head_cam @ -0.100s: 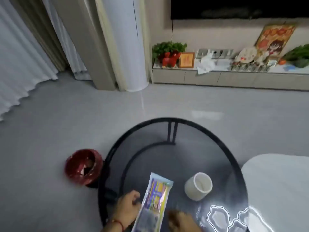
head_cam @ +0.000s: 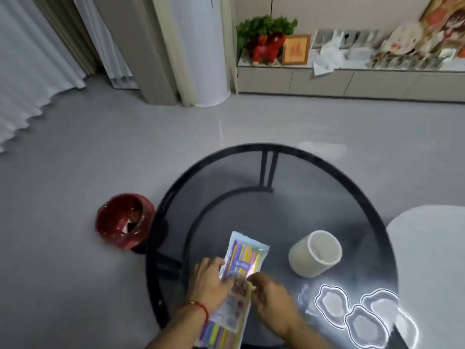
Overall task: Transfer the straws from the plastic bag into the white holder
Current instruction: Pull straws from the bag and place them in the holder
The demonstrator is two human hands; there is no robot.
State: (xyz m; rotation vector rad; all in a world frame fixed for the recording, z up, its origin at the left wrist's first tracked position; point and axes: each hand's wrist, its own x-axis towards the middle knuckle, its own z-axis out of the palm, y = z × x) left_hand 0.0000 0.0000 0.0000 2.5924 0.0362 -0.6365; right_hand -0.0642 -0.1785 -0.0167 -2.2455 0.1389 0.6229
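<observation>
While flat on the glass table, straw bag in both grips: left hand, right hand.

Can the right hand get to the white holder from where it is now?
Probably yes. The right hand is at the plastic bag, and the white holder stands on its right side with only bare table between them.
</observation>
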